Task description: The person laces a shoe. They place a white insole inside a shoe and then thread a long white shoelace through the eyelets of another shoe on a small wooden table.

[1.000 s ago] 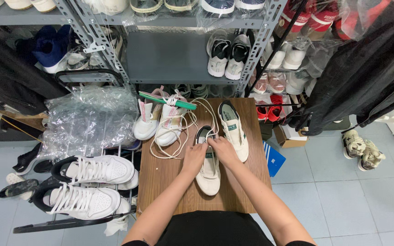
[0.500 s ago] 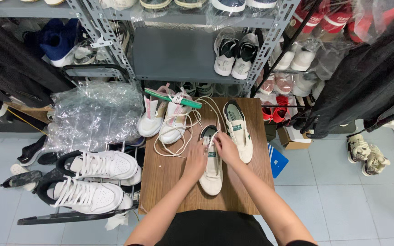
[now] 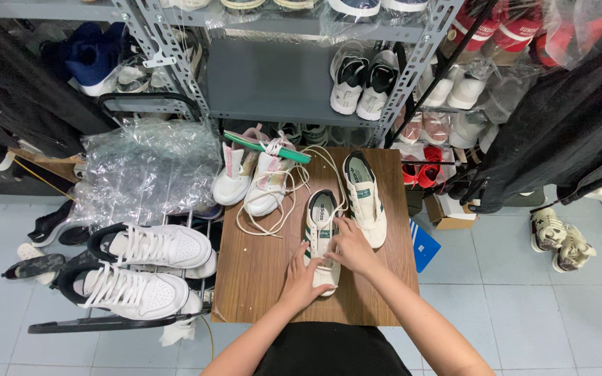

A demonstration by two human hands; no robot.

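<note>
The shoe (image 3: pixel 322 237) lies on the table (image 3: pixel 259 278), light and soft. The left hand (image 3: pixel 303 277) cups its toe; the right hand (image 3: pixel 350 247) pinches a lace. Best held at the sides.

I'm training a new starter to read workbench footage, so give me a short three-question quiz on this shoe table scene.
1. True or false: both hands rest on the cream low-top sneaker with green trim nearest the person.
2. Which hand is at that sneaker's toe end: the left hand or the right hand?
3. What lies across the pair of white and pink sneakers at the far side of the brown wooden table?

Key
1. True.
2. The left hand.
3. A green flat insole, with loose white laces trailing beside the pair.
</note>
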